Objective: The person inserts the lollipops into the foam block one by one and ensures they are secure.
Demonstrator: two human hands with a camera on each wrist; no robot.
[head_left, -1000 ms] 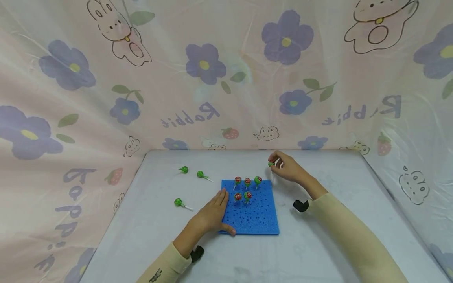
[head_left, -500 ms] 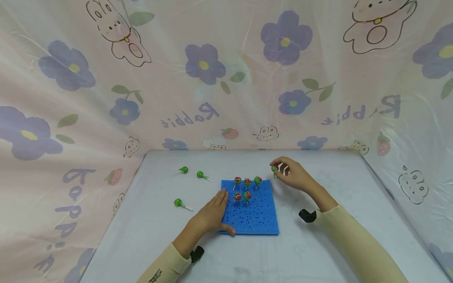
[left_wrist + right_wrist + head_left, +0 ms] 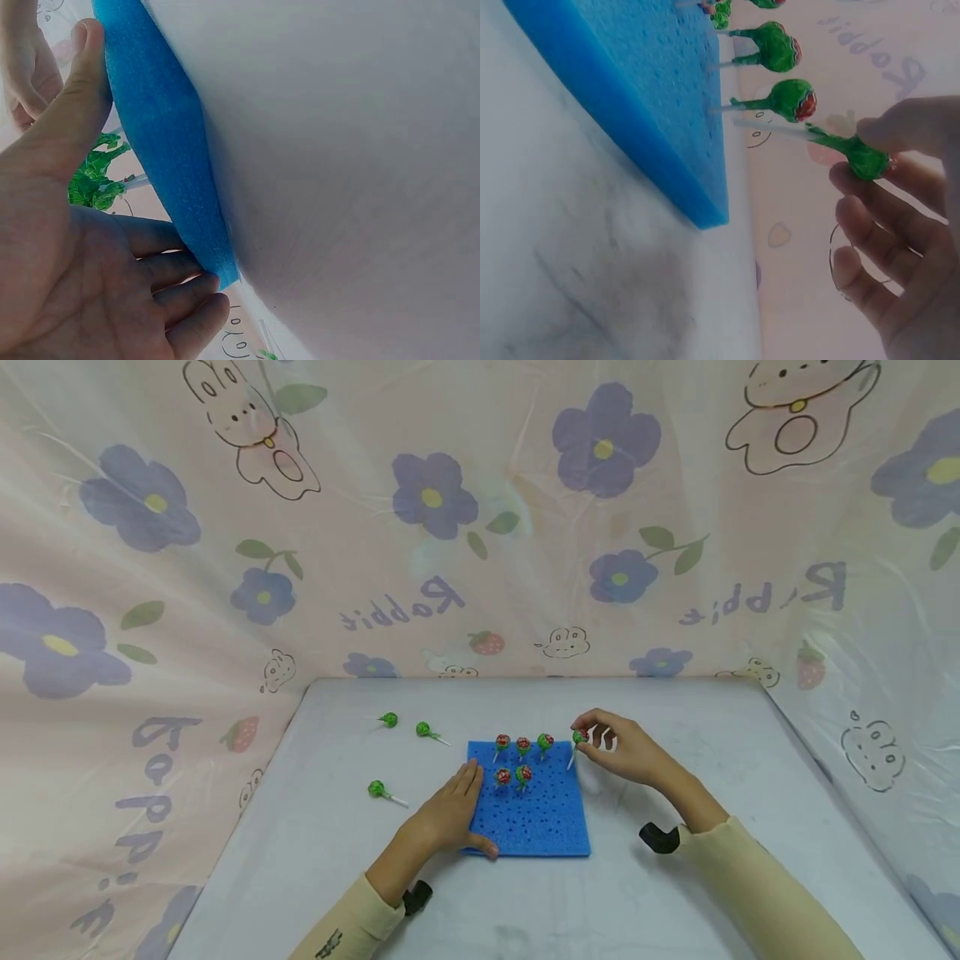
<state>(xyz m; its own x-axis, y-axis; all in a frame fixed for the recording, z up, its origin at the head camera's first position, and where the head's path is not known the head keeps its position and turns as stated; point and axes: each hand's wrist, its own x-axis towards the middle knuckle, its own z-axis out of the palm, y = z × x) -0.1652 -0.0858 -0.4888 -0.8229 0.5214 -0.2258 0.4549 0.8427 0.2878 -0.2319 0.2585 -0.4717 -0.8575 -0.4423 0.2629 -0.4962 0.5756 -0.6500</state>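
In the head view my left hand (image 3: 448,817) lies along the left edge of a blue foam board (image 3: 536,831) dotted with small holes, its thumb at the front edge. The left wrist view shows those fingers fairly straight against the foam. My right hand (image 3: 624,752) pinches a green-wrapped lollipop (image 3: 866,159) by its head between thumb and index finger. Its white stick points toward the board's back right corner, with the tip apart from the foam in the right wrist view. Several lollipops stand upright in the board, three in the back row (image 3: 522,744) and two in front (image 3: 502,776).
Three loose lollipops lie on the white tabletop left of the board: one at the far left (image 3: 388,720), one nearer the board (image 3: 424,729) and one closer to the front (image 3: 377,788). A patterned curtain (image 3: 525,568) encloses the table's back and sides.
My right hand has come toward me with the lollipop, from behind the board down to its back right corner. My left hand and the board stay put.
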